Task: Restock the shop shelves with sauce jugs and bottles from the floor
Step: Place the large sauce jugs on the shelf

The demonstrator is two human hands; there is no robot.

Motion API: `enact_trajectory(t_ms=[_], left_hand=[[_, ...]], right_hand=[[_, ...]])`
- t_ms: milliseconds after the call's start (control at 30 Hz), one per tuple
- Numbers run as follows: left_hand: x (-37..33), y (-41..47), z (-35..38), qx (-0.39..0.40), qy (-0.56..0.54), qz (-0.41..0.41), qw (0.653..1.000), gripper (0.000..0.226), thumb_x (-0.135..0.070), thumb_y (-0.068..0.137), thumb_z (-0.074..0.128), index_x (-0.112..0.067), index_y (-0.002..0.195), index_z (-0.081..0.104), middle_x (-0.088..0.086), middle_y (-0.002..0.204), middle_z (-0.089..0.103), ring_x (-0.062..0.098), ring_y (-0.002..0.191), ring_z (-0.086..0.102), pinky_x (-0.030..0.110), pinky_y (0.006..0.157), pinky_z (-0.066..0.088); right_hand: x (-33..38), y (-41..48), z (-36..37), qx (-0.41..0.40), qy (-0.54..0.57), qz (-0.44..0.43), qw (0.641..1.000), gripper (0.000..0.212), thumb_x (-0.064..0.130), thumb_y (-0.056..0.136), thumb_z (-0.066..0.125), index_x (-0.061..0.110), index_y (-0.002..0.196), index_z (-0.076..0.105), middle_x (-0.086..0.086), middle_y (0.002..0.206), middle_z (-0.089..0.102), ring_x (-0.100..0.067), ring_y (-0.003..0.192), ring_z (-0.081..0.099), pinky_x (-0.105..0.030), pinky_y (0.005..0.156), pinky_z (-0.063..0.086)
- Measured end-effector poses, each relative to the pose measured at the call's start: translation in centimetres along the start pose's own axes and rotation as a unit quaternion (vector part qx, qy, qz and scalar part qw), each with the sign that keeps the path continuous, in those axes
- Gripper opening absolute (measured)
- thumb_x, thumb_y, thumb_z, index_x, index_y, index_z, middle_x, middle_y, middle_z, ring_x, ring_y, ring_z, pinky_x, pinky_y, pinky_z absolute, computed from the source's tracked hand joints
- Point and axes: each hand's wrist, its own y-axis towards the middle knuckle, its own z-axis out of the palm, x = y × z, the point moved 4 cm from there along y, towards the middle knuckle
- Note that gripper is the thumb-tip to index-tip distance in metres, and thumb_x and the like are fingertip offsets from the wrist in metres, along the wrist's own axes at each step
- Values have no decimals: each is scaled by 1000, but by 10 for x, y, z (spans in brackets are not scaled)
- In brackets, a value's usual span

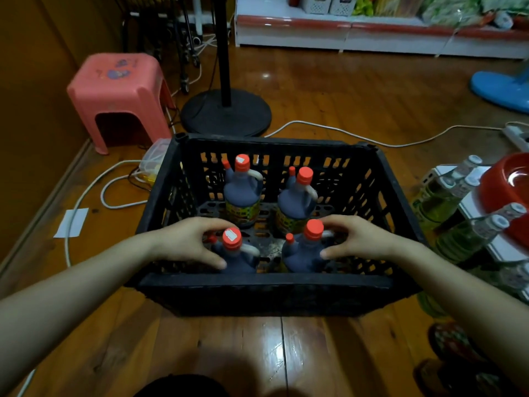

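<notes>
Black crate [272,293] on wooden floor [329,90], frame centre. Four dark sauce jugs, red caps, upright inside: near-left jug [237,259] at 7 o'clock, near-right jug [303,253] at 5, far-left jug [242,196] at 11, far-right jug [294,202] at 1. Left hand [183,242]: fingers arch over the near-left jug's neck, thumb on its shoulder, grasping. Right hand [360,239]: same grasp on the near-right jug. Pink stool [117,81] at 10 o'clock of crate; clear bottles [458,239] at 3; shop shelf [372,32] at 1, well apart.
</notes>
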Motion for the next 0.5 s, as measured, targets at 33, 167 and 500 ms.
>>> enact_trajectory(t_ms=[33,167,500], left_hand=[[-2,5,3,5,-11,13,1000,66,-22,67,81,-27,125,49,-25,112,50,-19,100,47,-4,82,33],[-2,17,9,-9,-56,29,998,48,-15,67,81,-29,107,59,-20,104,58,-22,92,52,-1,78,38],[-1,18,10,-86,-22,81,993,32,-16,71,79,-15,100,65,-9,91,65,-1,92,58,9,74,43]], right_hand=[[-1,5,5,-4,14,-8,1000,49,13,70,79,26,111,56,7,112,60,-8,109,55,-24,95,43],[-6,17,19,-22,24,-24,999,33,10,70,79,27,89,59,4,98,62,-13,98,59,-33,91,46],[-6,19,23,-46,45,-23,998,32,6,72,77,31,78,58,15,77,62,15,75,57,-4,70,40]])
